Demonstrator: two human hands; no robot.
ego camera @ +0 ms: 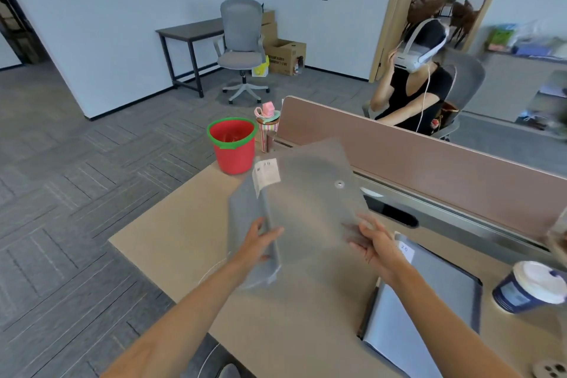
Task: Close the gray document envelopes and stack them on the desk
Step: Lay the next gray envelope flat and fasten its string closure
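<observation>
I hold a gray felt document envelope (310,202) above the desk (171,236), tilted, with its snap button (339,184) facing up and a white paper tag (266,175) at its far left corner. My left hand (259,242) grips its near left edge. My right hand (372,239) holds its near right corner. A second gray layer (245,218) shows under the left side; whether it is a flap or another envelope is unclear. Another gray envelope (429,294) with a white label lies flat on the desk to the right.
A red bucket with a green rim (234,144) and a pink striped cup (267,126) stand at the desk's far left corner. A blue paper cup with a white lid (530,287) sits at the right. A brown divider panel (429,156) borders the desk; a person in a headset sits behind it.
</observation>
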